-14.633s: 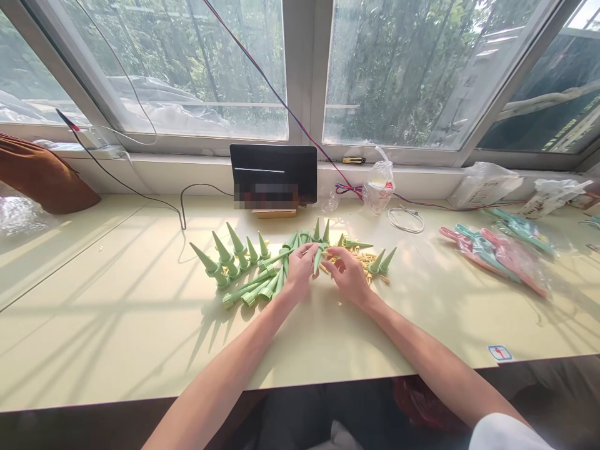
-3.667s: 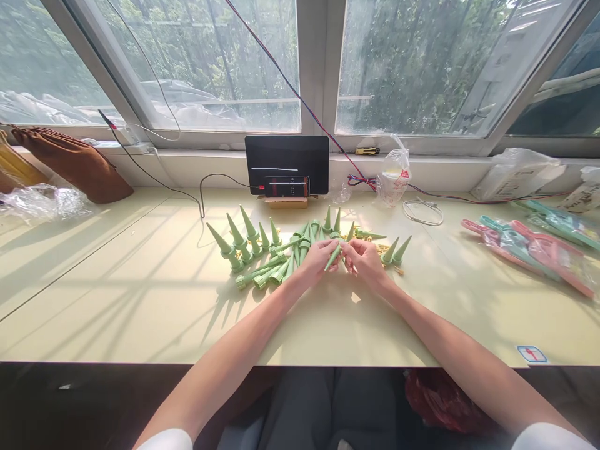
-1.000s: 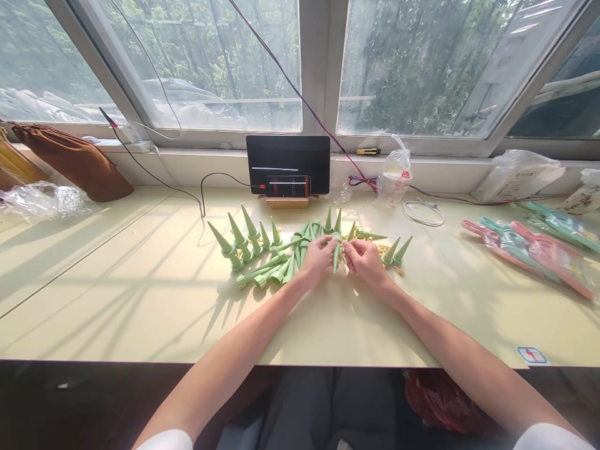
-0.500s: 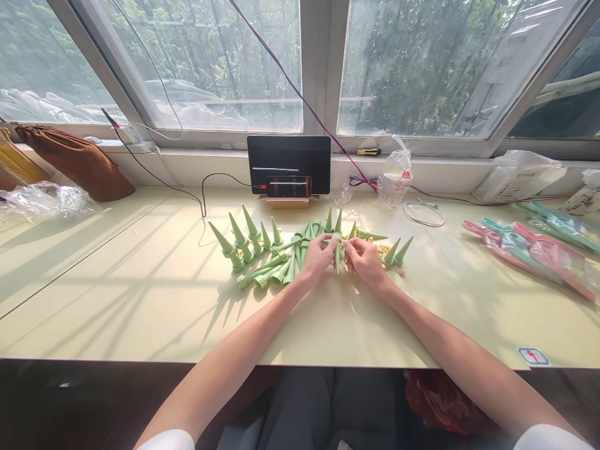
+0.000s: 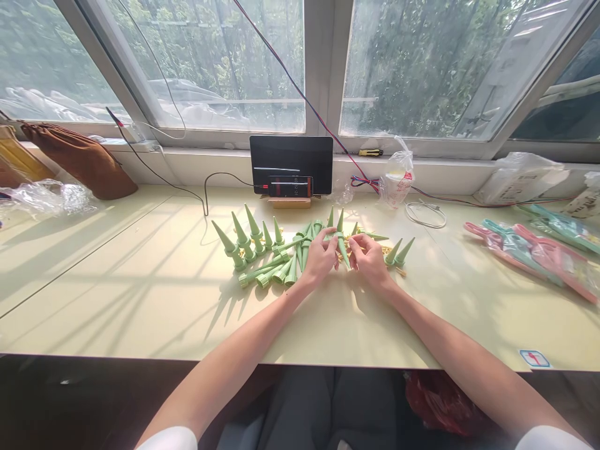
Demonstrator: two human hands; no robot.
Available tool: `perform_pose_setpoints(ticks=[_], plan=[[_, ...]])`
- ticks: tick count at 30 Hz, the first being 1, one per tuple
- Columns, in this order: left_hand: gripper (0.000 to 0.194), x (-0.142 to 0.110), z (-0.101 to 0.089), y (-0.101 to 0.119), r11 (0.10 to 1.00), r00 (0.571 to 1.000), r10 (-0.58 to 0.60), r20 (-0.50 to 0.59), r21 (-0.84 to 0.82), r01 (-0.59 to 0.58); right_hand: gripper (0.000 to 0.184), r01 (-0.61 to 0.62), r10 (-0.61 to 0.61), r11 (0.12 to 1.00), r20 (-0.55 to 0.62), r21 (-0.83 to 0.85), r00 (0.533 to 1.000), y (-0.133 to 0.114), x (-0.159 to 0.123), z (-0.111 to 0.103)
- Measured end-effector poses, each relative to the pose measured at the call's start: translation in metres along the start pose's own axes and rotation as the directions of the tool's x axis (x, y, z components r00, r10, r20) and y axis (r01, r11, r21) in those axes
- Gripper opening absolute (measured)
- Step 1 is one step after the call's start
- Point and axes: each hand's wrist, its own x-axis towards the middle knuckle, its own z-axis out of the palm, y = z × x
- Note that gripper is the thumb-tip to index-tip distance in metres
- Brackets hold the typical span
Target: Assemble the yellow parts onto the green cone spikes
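So the green spike (image 5: 342, 250) is right around the middle of the frame, tip slanting down toward the table (image 5: 140, 306), and the left hand (image 5: 322, 257) has it by the wide end, thumb and fingertips closed in a light pinch. The right hand (image 5: 369, 257) is just to the right of it, thumb and first finger drawn in close; can't tell if there's anything small between them. My guess is it's thin hard plastic: next to no weight, stiff, not really fragile, maybe a bit slick on the smooth taper. I'd grab it at the collar by the wide end, since fingers would probably slide toward the tip otherwise, and I'd go easy on the pointy bit. Left of center there's a bunch of standing spikes (image 5: 224, 236) with points up, and below those some loose spikes (image 5: 260, 268) lying in a heap. Two more upright spikes (image 5: 404, 252) sit just right of the right hand, next to some little yellow pieces (image 5: 400, 272). Those look light and fiddly, so fingertips only, and they'd likely roll if nudged.
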Motion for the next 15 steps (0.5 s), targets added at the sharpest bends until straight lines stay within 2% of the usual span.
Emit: perform_pose_setpoints(ticks=[3, 8, 15], plan=[[0.034, 0.0000, -0.0015, -0.0007, 1.000, 1.000, 0.024, 0.007, 0.019, -0.024, 0.035, -0.001, 0.002, 0.999, -0.012, 0.042, 1.000, 0.0006, 0.0005, -0.0004], [0.029, -0.0013, -0.0029, 0.0012, 0.985, 0.998, 0.050, 0.038, 0.166, -0.056, 0.036, -0.023, 0.026, 0.997, -0.038, 0.071, 0.999, 0.0005, 0.0016, -0.0017], [0.025, -0.0033, -0.0003, 0.0022, 0.917, 0.983, 0.172, 0.059, 0.356, -0.182, 0.036, -0.038, 0.040, 0.998, -0.039, 0.060, 0.998, 0.0001, 0.0016, -0.0020]])
